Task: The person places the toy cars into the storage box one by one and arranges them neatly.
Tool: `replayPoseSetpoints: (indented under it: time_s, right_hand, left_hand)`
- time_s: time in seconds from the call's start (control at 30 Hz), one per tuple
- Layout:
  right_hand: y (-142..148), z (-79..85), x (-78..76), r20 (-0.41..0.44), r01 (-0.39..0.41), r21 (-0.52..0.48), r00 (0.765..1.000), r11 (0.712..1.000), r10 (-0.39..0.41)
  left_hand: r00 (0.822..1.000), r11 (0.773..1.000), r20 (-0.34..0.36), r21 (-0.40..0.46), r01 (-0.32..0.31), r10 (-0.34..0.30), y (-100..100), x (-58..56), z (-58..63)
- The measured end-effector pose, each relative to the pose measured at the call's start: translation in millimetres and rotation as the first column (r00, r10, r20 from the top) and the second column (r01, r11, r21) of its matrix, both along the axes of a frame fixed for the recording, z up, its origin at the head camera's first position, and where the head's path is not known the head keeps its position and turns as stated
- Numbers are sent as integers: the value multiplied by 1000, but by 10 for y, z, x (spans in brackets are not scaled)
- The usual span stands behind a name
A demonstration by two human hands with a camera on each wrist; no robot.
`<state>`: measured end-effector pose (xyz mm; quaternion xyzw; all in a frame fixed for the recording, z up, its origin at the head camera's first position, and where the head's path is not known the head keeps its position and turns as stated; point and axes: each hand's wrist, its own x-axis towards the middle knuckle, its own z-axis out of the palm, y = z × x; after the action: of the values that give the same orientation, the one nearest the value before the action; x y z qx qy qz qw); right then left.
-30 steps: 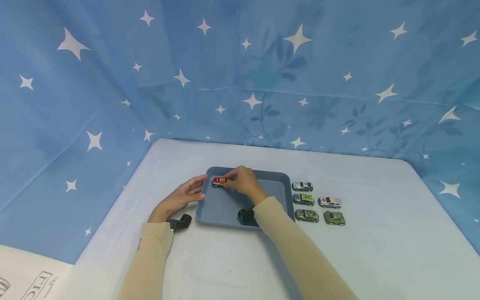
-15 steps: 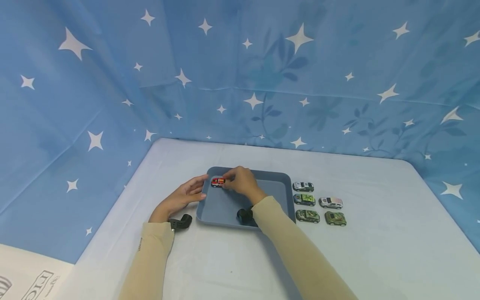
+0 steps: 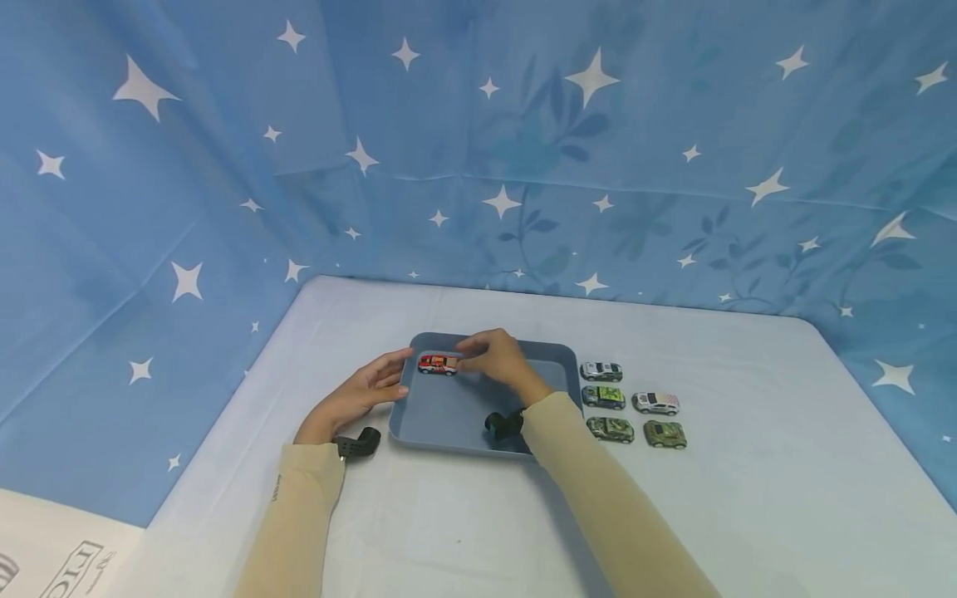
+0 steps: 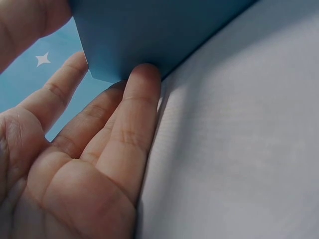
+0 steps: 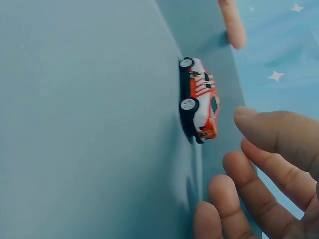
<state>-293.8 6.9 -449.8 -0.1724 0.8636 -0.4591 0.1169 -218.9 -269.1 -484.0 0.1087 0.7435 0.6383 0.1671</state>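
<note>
A red and white toy car (image 3: 437, 365) stands on its wheels in the far left corner of the blue-grey tray (image 3: 449, 419). Just right of it is my right hand (image 3: 499, 359), its thumb and fingers parted; in the right wrist view a gap shows between thumb and car. My left hand (image 3: 364, 390) lies at the tray's left side with its fingers extended. In the left wrist view those fingertips meet the tray's outer wall (image 4: 119, 40), low near the table.
Right of the tray stand more toy cars: a silver one (image 3: 601, 371), a green and blue one (image 3: 604, 397), a camouflage one (image 3: 611, 429), a white one (image 3: 656, 404) and a green one (image 3: 665, 434). Behind the white table hangs a blue star-patterned curtain (image 3: 449, 124).
My right hand held the red car, slid it slightly left in the tray, then let go and drew back to the right. The left hand has stayed at the tray's side.
</note>
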Motion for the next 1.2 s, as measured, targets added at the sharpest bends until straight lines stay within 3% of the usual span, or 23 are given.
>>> replayPoseSetpoints:
  time_s: [0.23, 0.5, 0.7, 1.2]
  right_hand:
    - [146, 80, 40, 111, -28, -108, 993, 994, 40]
    - [284, 260, 99, 169, -40, -182, 983, 982, 71]
    - [395, 351, 155, 169, -81, -164, 980, 983, 109]
    - [728, 348, 197, 96, -95, -211, 988, 973, 117]
  left_hand:
    - [1000, 1000, -3, -4, -2, 2, 13, 3, 17]
    - [1000, 1000, -10, -6, 5, -5, 14, -8, 4]
    - [1000, 1000, -8, -15, 7, -7, 11, -14, -10]
    - [1000, 1000, -16, -1, 13, -13, 7, 10, 7]
